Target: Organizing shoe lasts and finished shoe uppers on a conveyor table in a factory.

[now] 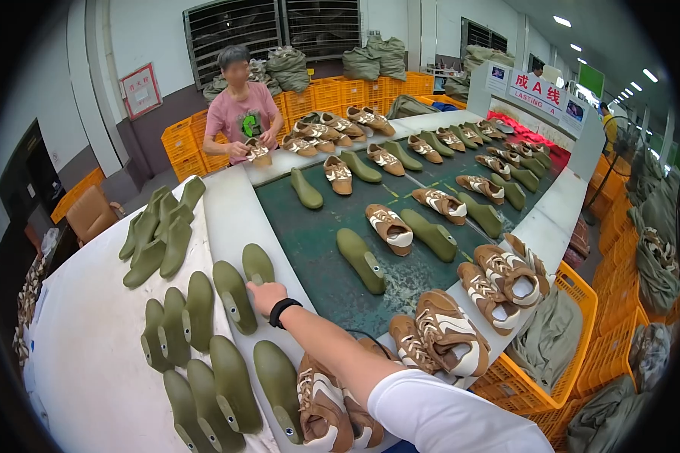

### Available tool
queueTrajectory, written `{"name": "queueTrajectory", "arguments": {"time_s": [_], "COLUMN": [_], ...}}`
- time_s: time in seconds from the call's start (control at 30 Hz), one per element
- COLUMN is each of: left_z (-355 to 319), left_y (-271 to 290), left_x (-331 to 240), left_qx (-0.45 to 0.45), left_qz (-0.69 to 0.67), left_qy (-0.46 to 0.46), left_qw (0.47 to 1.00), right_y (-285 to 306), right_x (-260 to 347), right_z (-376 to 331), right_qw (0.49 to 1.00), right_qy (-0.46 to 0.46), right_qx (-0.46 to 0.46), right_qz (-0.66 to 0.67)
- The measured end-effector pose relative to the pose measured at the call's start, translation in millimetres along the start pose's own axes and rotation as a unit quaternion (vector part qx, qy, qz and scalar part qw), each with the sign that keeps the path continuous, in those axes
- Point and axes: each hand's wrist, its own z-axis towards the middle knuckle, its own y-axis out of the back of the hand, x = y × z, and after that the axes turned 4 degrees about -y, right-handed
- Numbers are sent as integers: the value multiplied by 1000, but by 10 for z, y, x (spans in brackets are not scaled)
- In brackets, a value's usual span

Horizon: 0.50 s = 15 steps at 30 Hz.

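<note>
My right hand (268,298), with a black band at the wrist, reaches from the lower right. Its fingers close on the near end of an olive-green shoe last (258,263) at the edge of the white table. Just left of it stands another green last (234,297). Nearer to me, one more last (276,386) lies beside brown-and-white sneakers (323,408). Several lasts (199,311) are lined up in rows on the white surface to the left. My left hand is out of view.
Sneakers and lasts alternate in rows on the green conveyor (302,241). More sneakers (453,332) sit on its right ledge, above an orange crate (506,385) of grey cloth. Across the line, a person in pink (242,109) handles a sneaker (258,153).
</note>
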Motion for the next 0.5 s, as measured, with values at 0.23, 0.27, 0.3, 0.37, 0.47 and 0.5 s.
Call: {"name": "queueTrajectory", "arguments": {"time_s": [0.23,0.27,0.3,0.37,0.47,0.5], "left_z": [37,-56,14,132,75,86], "left_y": [-362,-587,-342,19,-254,-190], "left_x": [332,476,186,-16,206,184], "left_qx": [33,4,26,51,115,122], "left_qz": [-13,4,-4,6,-27,-24], "left_qy": [-1,-36,-23,-3,71,69], "left_qw": [999,999,999,999,990,990], "right_y": [184,220,295,478,731,748], "right_x": [-89,-81,-214,-212,-91,-109], "right_z": [-426,-504,-569,-700,-896,-1058], "right_qw": [989,988,988,975,936,928], "right_qy": [112,114,116,137,248,308], "right_qx": [70,77,94,162,202,176], "right_qz": [-65,-66,-44,-61,-150,-113]}}
